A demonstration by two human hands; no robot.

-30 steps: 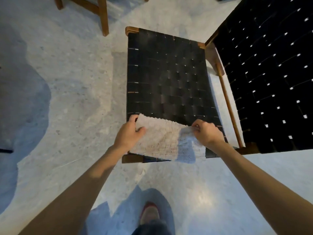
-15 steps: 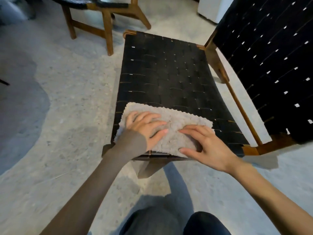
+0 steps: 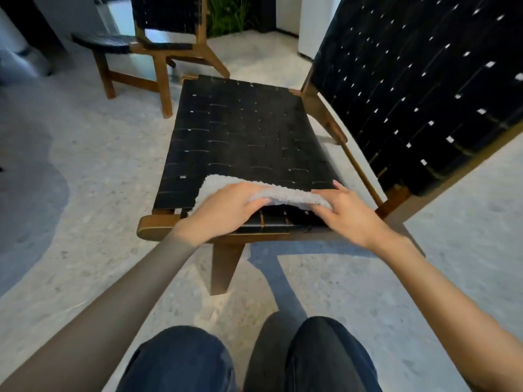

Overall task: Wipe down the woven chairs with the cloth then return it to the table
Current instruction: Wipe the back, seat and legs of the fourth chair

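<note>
The grey cloth (image 3: 283, 193) is held by its raised near edge between both hands, on the front of the woven seat (image 3: 243, 131). Its left part is gripped by the left hand (image 3: 226, 207) with curled fingers, and its right end is pinched by the right hand (image 3: 348, 213). The black backrest (image 3: 418, 89) is seen beyond the right hand.

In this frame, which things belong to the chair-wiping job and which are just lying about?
Part of the job:
- cloth, gripped by the left hand and the right hand
- near woven chair, with the cloth on its seat
- far woven chair

Just there:
- plant
- white unit behind the near chair
</note>
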